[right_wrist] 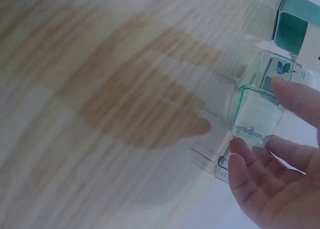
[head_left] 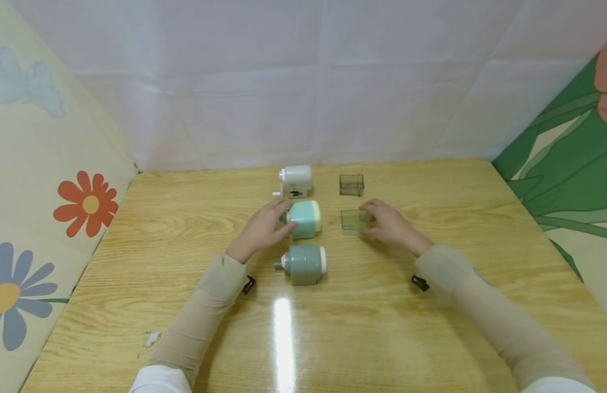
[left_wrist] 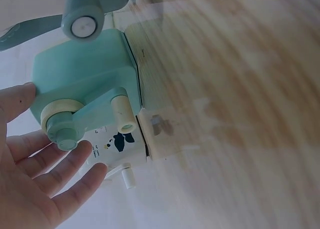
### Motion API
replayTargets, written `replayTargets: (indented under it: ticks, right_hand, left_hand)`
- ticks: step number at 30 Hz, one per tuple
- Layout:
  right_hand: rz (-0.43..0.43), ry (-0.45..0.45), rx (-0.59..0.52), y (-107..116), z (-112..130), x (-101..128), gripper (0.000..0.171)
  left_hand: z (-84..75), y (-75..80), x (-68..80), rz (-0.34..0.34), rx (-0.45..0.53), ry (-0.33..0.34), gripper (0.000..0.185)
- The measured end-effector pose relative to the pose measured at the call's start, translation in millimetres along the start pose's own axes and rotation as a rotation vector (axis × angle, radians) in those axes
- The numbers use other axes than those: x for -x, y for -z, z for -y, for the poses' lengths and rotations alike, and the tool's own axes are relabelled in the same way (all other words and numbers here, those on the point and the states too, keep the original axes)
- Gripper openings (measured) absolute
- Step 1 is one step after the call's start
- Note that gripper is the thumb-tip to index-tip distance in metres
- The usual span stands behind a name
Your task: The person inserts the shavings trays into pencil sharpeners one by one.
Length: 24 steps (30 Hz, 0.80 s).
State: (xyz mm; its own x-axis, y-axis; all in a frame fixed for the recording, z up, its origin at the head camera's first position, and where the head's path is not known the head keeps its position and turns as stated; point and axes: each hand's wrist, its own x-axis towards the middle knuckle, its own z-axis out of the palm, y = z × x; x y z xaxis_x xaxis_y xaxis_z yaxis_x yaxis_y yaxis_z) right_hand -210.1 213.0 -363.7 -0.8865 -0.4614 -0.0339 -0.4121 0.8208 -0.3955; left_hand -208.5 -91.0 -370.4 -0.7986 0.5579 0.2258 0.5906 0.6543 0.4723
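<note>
Mint-green, a sharpener (head_left: 304, 221) is resting on the counter (head_left: 382, 322), against the loosely spread fingers of the left hand (head_left: 262, 226); beyond, those of the right hand (head_left: 388, 225) are pinching a green tray (head_left: 351, 220), risking a slip if slackening. The crank (left_wrist: 97, 110) is pointing toward the left fingers, its barrel's long axis running rightward.

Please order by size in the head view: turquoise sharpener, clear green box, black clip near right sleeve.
1. Turquoise sharpener
2. Clear green box, partly hidden by the right hand
3. Black clip
</note>
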Motion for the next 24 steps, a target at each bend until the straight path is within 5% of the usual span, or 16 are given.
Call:
replayTargets:
  ticks: [24]
  right_hand:
    - [0.002, 0.007, 0.025, -4.9, 6.9, -7.5, 0.060]
  left_hand:
    - [-1.8, 0.0, -1.9, 0.015, 0.004, 0.028, 0.052]
